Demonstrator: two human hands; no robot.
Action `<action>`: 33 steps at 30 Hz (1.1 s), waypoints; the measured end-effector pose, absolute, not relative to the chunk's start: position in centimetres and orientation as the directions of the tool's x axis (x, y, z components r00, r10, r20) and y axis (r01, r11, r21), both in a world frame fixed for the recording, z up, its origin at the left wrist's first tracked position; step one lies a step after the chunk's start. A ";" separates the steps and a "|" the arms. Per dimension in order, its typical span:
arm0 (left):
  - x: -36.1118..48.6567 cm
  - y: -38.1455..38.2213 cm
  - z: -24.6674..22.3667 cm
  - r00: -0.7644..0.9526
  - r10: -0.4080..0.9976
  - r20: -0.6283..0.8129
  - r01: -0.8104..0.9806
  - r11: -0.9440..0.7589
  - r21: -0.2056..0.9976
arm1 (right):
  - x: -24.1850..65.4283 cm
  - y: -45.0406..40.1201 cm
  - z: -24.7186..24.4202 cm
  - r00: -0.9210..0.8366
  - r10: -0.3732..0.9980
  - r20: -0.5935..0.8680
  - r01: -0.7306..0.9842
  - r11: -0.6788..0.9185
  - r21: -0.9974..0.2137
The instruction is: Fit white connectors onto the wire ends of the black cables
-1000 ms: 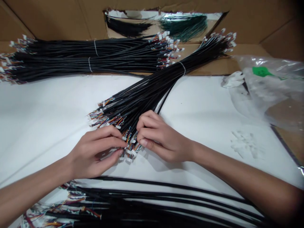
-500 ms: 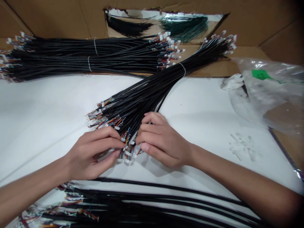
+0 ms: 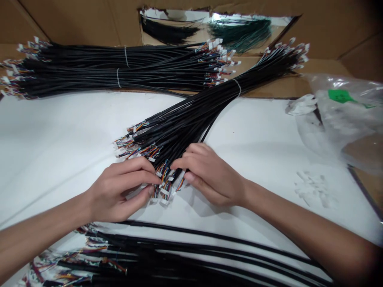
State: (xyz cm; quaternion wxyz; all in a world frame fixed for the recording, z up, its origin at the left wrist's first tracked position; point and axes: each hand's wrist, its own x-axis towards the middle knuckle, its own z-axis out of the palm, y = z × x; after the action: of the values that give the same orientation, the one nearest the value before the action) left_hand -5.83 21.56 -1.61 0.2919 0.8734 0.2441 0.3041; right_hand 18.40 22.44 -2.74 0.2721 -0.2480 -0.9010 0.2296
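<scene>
Left hand [image 3: 116, 192]: pose much as half a second earlier, thumb and fingertips bent at white plugs [image 3: 164, 191]; whether pinching any, could not tell. Black cable bundle [image 3: 185, 111]: lay on white table [image 3: 60, 131], slanting away to upper right, near plug end between both hands. Right hand [image 3: 214, 175]: forefinger, curled earlier, now stretched toward coloured wires [image 3: 164, 168], thumb parted from it; whether other fingers held cable, could not tell.

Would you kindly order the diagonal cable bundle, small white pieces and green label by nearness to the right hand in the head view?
1. Diagonal cable bundle: at the right hand.
2. Small white pieces: right side.
3. Green label: upper right.
</scene>
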 end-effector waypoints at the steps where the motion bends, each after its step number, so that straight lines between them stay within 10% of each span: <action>1: -5.9 21.5 -1.7 0.694 0.607 0.386 0.253 -0.708 0.659 | 18.5 22.5 -2.8 -0.714 0.584 0.386 0.318 0.762 -0.564; 12: -5.8 21.3 -1.4 0.750 0.551 0.367 0.283 -0.769 0.574 | 18.2 22.4 -2.1 -0.634 0.684 0.361 0.258 0.627 -0.735; 33: -5.9 21.4 -1.4 0.759 0.552 0.344 0.300 -0.766 0.568 | 18.1 21.9 -2.8 -0.628 0.621 0.469 0.274 0.741 -0.613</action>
State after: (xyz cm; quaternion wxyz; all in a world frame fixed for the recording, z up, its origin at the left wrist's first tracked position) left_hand -5.90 21.44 -1.43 0.2478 0.9045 0.2355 0.2548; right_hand 18.13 21.86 -2.81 0.3457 -0.2584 -0.8665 0.2508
